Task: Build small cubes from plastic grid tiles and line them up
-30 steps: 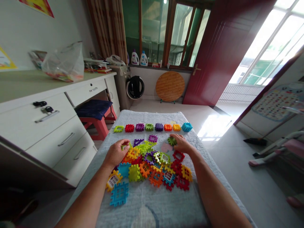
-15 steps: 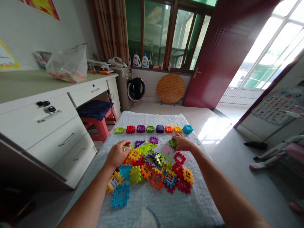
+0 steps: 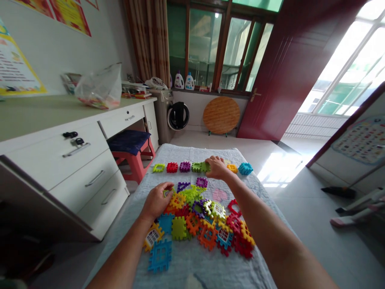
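Note:
My right hand (image 3: pixel 217 167) is closed on a green block (image 3: pixel 205 167), held beside the green stack (image 3: pixel 196 167) in the row at the far side of the cloth. In that row stand a light green frame (image 3: pixel 158 167), a red stack (image 3: pixel 172 167), a purple stack (image 3: pixel 185 166), a yellow stack (image 3: pixel 232 167) and a blue stack (image 3: pixel 246 168). My hand hides part of the row. My left hand (image 3: pixel 157 200) is curled round a green window piece (image 3: pixel 166 193) at the left of the loose pile, near a yellow piece (image 3: pixel 178 200).
Interlocking plastic pieces lie heaped mid-cloth, among them an orange frame (image 3: pixel 207 236) and a blue window piece (image 3: pixel 160 256). A purple piece (image 3: pixel 201 182) lies between heap and row. A white desk (image 3: pixel 81 160) and a stool (image 3: pixel 132 150) stand left.
My right hand has moved away from me and left with the green block, from the pile's right side to the row. My left hand stays at the pile. The view has shifted slightly.

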{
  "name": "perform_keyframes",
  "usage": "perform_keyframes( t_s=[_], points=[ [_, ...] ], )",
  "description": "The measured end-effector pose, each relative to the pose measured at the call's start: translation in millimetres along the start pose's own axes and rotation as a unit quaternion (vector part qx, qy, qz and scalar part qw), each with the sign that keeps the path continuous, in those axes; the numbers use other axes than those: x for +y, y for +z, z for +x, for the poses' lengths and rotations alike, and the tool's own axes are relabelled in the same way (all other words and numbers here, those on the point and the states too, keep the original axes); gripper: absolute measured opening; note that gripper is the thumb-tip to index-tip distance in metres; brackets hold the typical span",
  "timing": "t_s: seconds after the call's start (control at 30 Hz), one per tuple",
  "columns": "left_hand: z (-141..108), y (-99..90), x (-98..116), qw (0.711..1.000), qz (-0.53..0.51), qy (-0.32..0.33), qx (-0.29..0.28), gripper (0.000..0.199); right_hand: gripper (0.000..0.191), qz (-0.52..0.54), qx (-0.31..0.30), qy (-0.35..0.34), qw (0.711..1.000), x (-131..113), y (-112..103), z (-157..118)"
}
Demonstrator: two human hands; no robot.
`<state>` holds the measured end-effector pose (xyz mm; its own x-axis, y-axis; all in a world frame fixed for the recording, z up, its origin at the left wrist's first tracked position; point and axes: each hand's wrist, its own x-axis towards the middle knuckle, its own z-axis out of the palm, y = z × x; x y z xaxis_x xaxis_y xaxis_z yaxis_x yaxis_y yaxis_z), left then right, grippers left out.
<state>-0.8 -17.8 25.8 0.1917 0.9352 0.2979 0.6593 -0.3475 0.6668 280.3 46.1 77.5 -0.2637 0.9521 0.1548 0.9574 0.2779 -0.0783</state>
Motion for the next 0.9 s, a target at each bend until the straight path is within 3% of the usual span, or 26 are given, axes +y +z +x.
perform_keyframes(
  t_s=[0.17, 0.37, 0.77, 0.9],
  points=[
    [-1, -0.5, 1, 1.0, -0.005, -0.004, 0.001, 0.027, 0.054, -0.028, -0.046, 0.0, 0.999, -15, 4, 36],
    [-1, 0.9, 0, 1.0, -0.004, -0.001, 0.001, 0.026, 0.054, -0.044, -0.07, 0.013, 0.996, -15, 17, 57],
    [-1, -3.4, 6, 1.0, -0.003, -0.001, -0.006, 0.024, 0.049, -0.049, -0.088, 0.008, 0.995, -17, 25, 63],
    [-2, -2.4, 4, 1.0, 0.001, -0.001, -0.005, 0.026, 0.058, -0.044, -0.077, 0.014, 0.996, -18, 17, 55]
  ],
)
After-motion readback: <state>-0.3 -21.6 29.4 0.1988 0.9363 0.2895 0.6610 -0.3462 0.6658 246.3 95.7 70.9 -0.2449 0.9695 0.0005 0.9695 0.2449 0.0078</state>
